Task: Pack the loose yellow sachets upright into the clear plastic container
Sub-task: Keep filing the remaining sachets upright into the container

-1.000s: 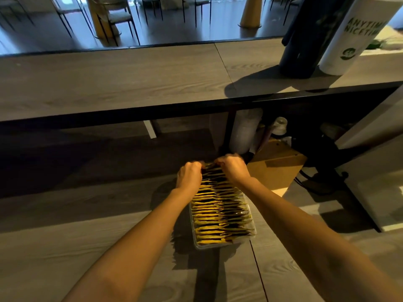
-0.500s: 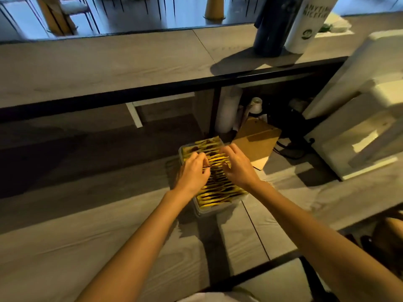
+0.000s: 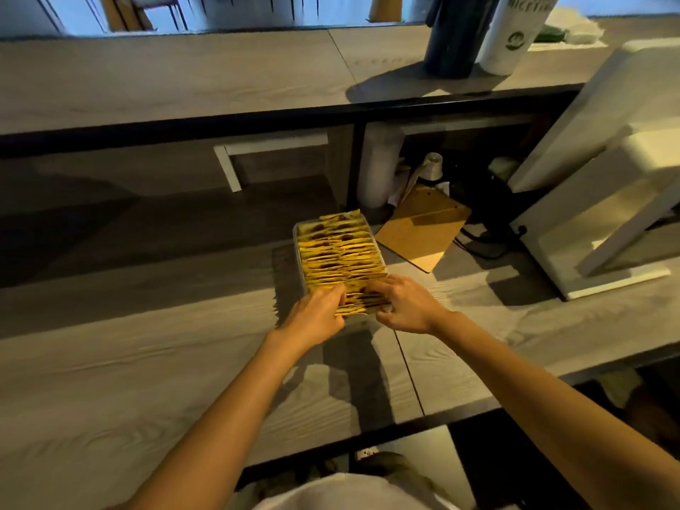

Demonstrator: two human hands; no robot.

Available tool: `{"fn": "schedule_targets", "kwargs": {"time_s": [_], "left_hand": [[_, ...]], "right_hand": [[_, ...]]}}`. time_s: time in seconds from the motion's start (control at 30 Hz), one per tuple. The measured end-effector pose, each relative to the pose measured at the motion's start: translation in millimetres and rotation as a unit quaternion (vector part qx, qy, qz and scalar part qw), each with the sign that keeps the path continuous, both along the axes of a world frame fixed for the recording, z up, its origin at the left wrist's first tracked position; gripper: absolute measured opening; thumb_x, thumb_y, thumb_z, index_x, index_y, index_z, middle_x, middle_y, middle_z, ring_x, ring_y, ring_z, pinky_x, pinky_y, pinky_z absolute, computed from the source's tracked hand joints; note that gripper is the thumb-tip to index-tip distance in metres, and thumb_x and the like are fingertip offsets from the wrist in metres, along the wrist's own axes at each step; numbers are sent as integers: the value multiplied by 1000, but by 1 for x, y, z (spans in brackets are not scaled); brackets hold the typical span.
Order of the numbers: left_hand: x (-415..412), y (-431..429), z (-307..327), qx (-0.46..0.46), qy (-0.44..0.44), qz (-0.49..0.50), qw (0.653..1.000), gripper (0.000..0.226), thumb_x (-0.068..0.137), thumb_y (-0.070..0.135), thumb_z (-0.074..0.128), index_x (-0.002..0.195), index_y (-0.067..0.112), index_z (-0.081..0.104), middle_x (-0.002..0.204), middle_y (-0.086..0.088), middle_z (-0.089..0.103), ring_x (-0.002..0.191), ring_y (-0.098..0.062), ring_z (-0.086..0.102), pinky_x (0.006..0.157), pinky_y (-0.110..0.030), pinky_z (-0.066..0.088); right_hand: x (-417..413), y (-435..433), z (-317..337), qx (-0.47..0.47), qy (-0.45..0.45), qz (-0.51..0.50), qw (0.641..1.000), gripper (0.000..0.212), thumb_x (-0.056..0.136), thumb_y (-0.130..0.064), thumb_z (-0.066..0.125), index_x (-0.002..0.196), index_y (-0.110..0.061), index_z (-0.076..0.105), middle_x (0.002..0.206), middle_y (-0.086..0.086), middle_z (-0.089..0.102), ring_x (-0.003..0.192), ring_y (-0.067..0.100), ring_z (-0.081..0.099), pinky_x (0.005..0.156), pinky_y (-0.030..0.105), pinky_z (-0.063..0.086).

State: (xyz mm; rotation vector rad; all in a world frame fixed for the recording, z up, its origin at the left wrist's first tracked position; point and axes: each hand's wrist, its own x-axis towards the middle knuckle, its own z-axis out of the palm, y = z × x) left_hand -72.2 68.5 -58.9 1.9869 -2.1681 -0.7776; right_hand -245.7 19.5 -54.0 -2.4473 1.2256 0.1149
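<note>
A clear plastic container (image 3: 296, 235) stands on the grey wooden counter, filled with several yellow sachets (image 3: 340, 255) packed upright in a row. My left hand (image 3: 316, 316) is at the near left end of the row, its fingers on the sachet tops. My right hand (image 3: 406, 307) is at the near right end, with its fingers curled onto the nearest sachets. The near end of the container is hidden under both hands. I see no loose sachets on the counter.
A brown clipboard (image 3: 423, 230) lies just right of the container. A white machine (image 3: 596, 171) stands at the right. A raised shelf at the back carries a dark cylinder (image 3: 454, 35) and a white cup stack (image 3: 515, 35). The counter's front edge is close to me.
Both hands have slid along the sachet row from its far end to its near end, and the view has shifted back and down.
</note>
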Motion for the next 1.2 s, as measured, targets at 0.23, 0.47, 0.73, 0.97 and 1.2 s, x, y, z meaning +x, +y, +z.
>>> {"fn": "schedule_targets", "kwargs": {"time_s": [0.23,0.47,0.73,0.97,1.2], "left_hand": [[-8,-8,3,37,29,52,998,20,91,15,57,93,20,37,106,-8,58,94,-28,57,79,-42,46],[0,-19,9,76,86,80,990,21,88,11,59,89,19,40,97,-2,49,83,-17,47,65,-30,40],[-4,-1,3,61,47,39,996,21,89,21,58,92,24,38,96,1,52,75,-14,49,56,-23,34],[-1,-13,24,-56,52,110,991,16,90,23,58,102,14,61,104,-4,64,97,-19,61,85,-39,54],[10,-26,12,-36,-24,60,997,26,87,16,61,113,13,56,122,-4,53,112,-21,52,91,-35,45]], "right_hand": [[-3,-19,-8,31,31,72,996,37,96,-22,46,131,-11,46,137,13,53,120,31,54,102,38,42],[-3,-31,-7,65,-23,56,996,40,93,-19,54,131,-10,49,136,15,53,123,31,51,103,40,45],[-9,-20,-25,-25,45,119,992,43,96,-32,43,136,-17,38,141,10,47,128,28,46,106,39,33],[-10,-17,-2,-48,-16,79,996,34,95,-35,42,119,-14,56,119,11,62,108,24,56,96,34,42],[-6,-34,3,-86,-81,70,991,33,91,-19,56,123,-9,56,125,10,58,114,26,54,92,33,46]]}}
